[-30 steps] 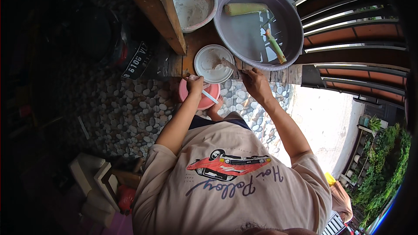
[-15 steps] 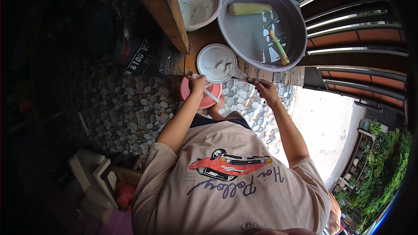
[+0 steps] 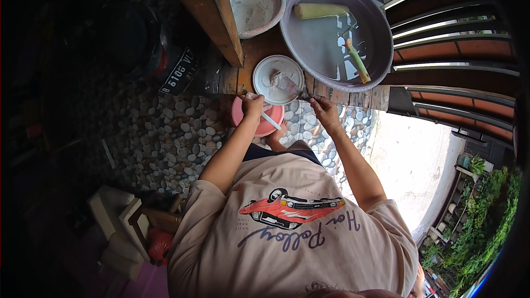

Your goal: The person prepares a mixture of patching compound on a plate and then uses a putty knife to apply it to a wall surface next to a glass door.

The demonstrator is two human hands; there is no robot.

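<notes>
My right hand (image 3: 324,111) is closed round the handle of a putty knife (image 3: 289,85). The knife's blade reaches into white paste in a round white tub (image 3: 255,80) on a wooden bench (image 3: 309,86). At the tub's near left edge, my left hand (image 3: 253,105) is closed on a narrow white strip (image 3: 270,120); its kind cannot be made out. That strip slants across a pink basin (image 3: 237,112) below the bench edge, by my foot.
Behind the tub stand a paste-smeared bowl (image 3: 279,19) and a large grey-purple basin (image 3: 382,74) of cloudy water with a paint roller (image 3: 323,11) in it. A wooden post (image 3: 223,27) rises at the left. Dark slats (image 3: 452,49) line the right. The floor (image 3: 176,149) has a pebble pattern.
My right hand has moved left, pushing the putty knife's blade from the tub's right rim to the middle of the paste. My left hand stays nearly in place.
</notes>
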